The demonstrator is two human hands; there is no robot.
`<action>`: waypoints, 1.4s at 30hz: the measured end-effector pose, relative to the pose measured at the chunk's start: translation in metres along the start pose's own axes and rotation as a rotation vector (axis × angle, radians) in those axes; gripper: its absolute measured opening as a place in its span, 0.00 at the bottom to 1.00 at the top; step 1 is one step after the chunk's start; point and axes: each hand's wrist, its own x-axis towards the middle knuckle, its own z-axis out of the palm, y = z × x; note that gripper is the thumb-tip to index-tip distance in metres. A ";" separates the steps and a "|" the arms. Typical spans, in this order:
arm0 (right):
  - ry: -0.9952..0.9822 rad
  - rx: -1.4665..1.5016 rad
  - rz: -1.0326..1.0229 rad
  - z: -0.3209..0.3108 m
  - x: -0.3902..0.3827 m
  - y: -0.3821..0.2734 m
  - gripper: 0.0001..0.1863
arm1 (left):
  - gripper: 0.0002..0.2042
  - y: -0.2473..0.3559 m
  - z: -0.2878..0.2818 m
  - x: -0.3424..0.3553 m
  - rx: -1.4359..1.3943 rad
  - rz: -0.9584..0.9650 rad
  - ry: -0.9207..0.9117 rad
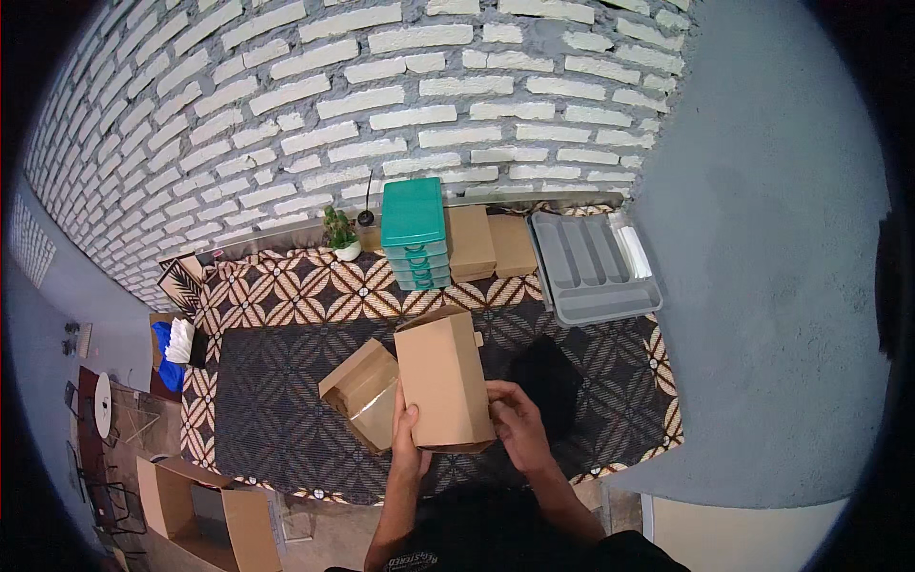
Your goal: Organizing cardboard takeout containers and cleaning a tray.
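Observation:
Above the middle of the table I hold a brown cardboard box, tilted, with a small tab sticking out at its upper right edge. My left hand grips its lower left side, the thumb lying on the near face. At the lower right edge, my right hand has its curled fingers against the box's side; some fingertips are hidden. Just left of the held box lies another cardboard box, with a shiny clear strip or film across it and its right part covered by the held box.
Along the back stand a potted plant, a teal drawer unit, stacked brown boxes and a grey cutlery tray. A patterned cloth covers the table. On the floor at lower left is an open carton.

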 end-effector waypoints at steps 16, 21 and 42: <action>-0.084 0.226 0.137 -0.018 0.017 0.000 0.11 | 0.37 -0.019 -0.019 0.001 -0.035 -0.166 -0.063; 0.024 0.190 0.073 -0.030 0.036 0.006 0.16 | 0.39 -0.021 -0.017 0.001 0.046 -0.221 -0.140; 0.113 0.349 0.099 -0.058 0.077 0.003 0.15 | 0.41 -0.040 -0.003 0.042 0.102 -0.231 -0.157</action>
